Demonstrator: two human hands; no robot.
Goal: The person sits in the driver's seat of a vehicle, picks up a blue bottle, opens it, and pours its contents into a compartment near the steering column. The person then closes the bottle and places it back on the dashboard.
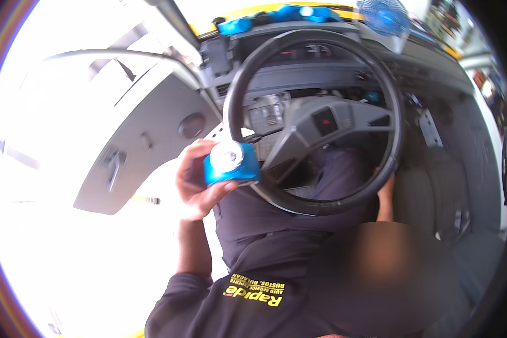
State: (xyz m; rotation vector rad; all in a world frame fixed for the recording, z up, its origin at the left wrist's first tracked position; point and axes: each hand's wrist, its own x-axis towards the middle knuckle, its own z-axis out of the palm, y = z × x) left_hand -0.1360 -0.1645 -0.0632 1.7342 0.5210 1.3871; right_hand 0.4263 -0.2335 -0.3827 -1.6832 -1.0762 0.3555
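The left hand (190, 188) pinches a blue device (232, 164) by the steering wheel's lower-left rim (273, 199) — the lower-right rim (390, 163) mostly blocks the right hand (386, 188), whose grip I can't tell. A fan (383, 17) tops the dashboard (428, 76).

Blue device (248, 163): casing of smooth, apparently plastic material with a soft sheen; its round front (227, 156) is bright, silvery and highly reflective. Steering wheel (399, 112): dark, smooth rim, faintly glossy along its curve; the hub (307, 127) is matt grey moulded plastic. Dashboard (422, 70): matt grey plastic. Door panel (146, 110): smooth, dull grey, with a glossier handle (116, 172). Trousers (245, 217) and shirt (203, 312): dark matt cloth, softly creased, the latter bearing flat yellow print (256, 290). Fan (383, 19): blue, apparently plastic.
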